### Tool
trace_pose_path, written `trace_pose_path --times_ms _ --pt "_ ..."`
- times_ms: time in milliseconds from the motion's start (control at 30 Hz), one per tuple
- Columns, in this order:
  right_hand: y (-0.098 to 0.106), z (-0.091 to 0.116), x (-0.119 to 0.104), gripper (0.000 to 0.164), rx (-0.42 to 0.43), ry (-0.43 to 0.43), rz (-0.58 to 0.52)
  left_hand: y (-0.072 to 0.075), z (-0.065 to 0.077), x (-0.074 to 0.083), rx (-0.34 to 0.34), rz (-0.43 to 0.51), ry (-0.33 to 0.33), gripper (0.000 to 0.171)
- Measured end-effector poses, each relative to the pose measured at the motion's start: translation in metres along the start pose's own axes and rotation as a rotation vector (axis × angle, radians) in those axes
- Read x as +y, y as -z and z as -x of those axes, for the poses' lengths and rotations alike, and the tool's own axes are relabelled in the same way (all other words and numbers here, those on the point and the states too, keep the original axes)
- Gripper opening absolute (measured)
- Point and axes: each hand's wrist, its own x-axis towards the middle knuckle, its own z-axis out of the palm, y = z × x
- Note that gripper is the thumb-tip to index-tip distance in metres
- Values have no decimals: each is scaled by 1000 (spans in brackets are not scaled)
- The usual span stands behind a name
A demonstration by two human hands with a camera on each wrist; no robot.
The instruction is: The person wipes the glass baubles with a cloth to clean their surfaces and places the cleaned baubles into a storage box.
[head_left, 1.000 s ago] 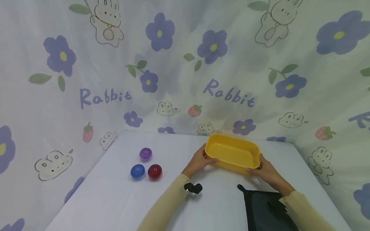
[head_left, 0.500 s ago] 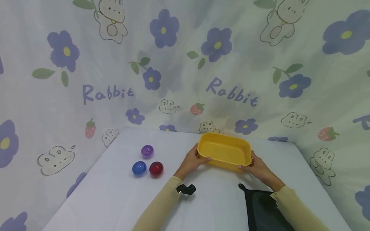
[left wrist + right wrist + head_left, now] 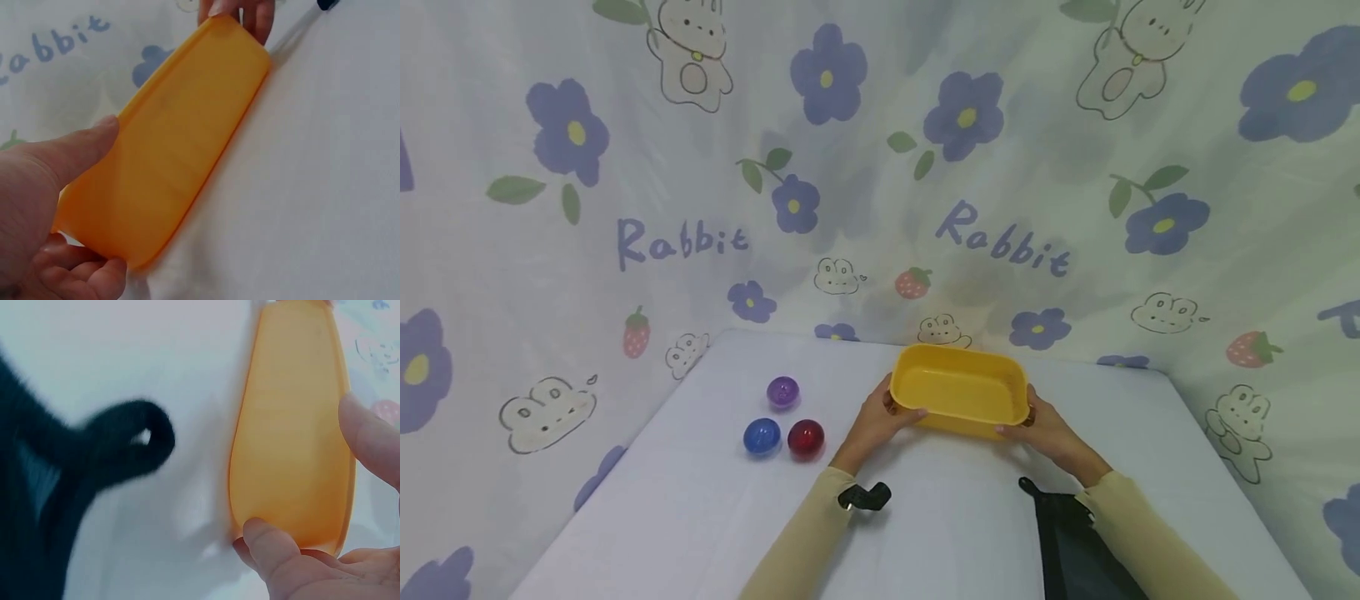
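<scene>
Tbl (image 3: 955,533): yellow tub (image 3: 958,390) in L hand (image 3: 874,425) & R hand (image 3: 1051,432) (opp. ends).

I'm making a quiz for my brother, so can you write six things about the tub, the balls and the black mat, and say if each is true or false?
1. The left grip and the right grip both hold the tub. True.
2. The tub is green. False: it is yellow.
3. The purple ball lies farther back than the blue ball and the red ball. True.
4. The red ball is inside the tub. False: it sits on the table.
5. In the head view, the right sleeve hides part of the mat. True.
6. The mat lies left of the blue ball. False: it lies to the right.
</scene>
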Motion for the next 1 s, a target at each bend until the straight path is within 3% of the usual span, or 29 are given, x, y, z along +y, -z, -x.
trace_pose_path --times_ms 167,333,500,733,1000 --pt "-9 -8 -7 97 -25 0 -10 12 4 -5 28 17 25 83" --pt "-17 -16 -10 95 -18 -16 -7 20 8 -7 47 31 28 84" --pt "-22 -22 -11 95 -16 -27 -11 25 10 -9 66 43 -2 84" --pt "-27 -28 -18 109 -51 -57 -6 32 13 -14 101 56 4 83" --pt "-25 -33 -20 106 -59 -51 -14 34 10 -13 102 38 -19 91"
